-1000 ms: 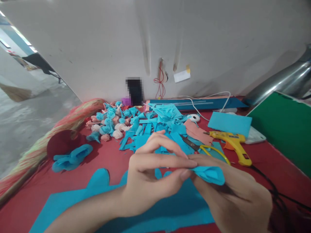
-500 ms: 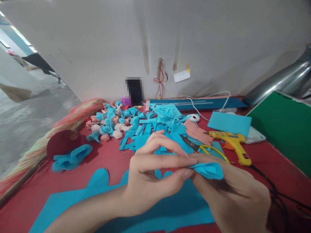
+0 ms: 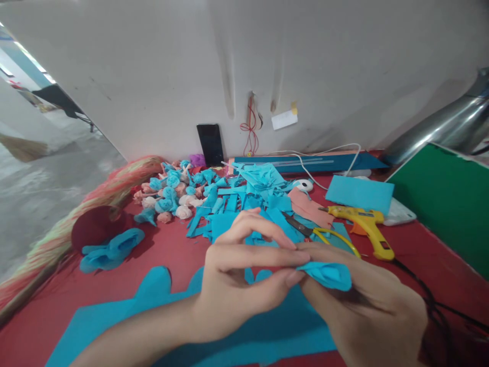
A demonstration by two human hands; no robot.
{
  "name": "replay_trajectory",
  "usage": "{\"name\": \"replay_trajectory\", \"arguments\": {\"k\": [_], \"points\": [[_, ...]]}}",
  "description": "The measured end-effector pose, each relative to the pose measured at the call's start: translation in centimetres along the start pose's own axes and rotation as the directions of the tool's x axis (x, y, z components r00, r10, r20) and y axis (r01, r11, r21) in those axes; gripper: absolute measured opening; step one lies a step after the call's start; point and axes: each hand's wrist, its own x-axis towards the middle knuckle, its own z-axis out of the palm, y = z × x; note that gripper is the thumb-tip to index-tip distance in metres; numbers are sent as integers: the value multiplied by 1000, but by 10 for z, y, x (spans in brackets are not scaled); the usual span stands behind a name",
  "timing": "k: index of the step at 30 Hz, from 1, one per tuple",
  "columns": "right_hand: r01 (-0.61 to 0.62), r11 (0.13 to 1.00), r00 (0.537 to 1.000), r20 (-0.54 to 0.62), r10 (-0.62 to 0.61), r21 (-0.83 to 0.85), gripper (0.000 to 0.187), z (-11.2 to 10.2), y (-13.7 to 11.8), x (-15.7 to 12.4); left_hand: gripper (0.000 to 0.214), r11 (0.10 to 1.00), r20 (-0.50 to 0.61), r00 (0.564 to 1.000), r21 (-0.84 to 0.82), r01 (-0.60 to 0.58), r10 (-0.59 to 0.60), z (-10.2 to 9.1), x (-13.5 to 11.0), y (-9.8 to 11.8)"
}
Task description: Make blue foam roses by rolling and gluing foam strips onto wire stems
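Observation:
A small blue paper flower (image 3: 329, 276), rolled like a rosebud, is held between my two hands above the table. My left hand (image 3: 248, 270) pinches its narrow end between thumb and index finger, the other fingers bent above. From the other side, my right hand (image 3: 374, 300) has its fingers closed on the flower; its fingertips are partly hidden behind my left hand. Under both hands lies a large blue paper sheet (image 3: 107, 331), with rounded blue petal pieces (image 3: 155, 283) at its far edge. Yellow-handled scissors (image 3: 305, 229) lie just beyond my right hand.
A yellow glue gun (image 3: 364, 227) with a black cord lies to the right, beside a green board (image 3: 446, 199). Blue paper scraps (image 3: 263, 178) and several finished pink and blue flowers (image 3: 168, 191) cover the back. A phone (image 3: 211, 144) leans on the wall; a blue ruffled paper piece (image 3: 110, 250) sits left.
The flower has turned slightly in my fingers, its wide end tipping a little lower. Both hands stay in nearly the same place, and the view has shifted very slightly.

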Motion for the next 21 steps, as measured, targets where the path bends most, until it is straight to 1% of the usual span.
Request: {"name": "replay_trajectory", "arguments": {"k": [3, 7, 11, 14, 21], "points": [[-8, 1000, 1000, -2, 8, 9, 29, 0, 0, 0, 21, 999, -12, 999, -17, 35, -35, 1, 0, 1], [3, 1000, 1000, -5, -3, 16, 25, 2, -1, 1, 21, 993, -23, 996, -84, 87, -89, 3, 0, 3], [-33, 999, 999, -16, 33, -28, 21, 2, 0, -1, 22, 969, 3, 981, -156, 190, -191, 3, -2, 4], [-51, 996, 998, -48, 47, -73, 12, 1, 0, -3, 23, 940, 24, 965, -218, 261, -262, 3, -3, 4], [-27, 992, 998, -56, 20, -122, 7, 2, -1, 2, 21, 927, 30, 959, -251, 279, -281, 2, 0, 4]]}}
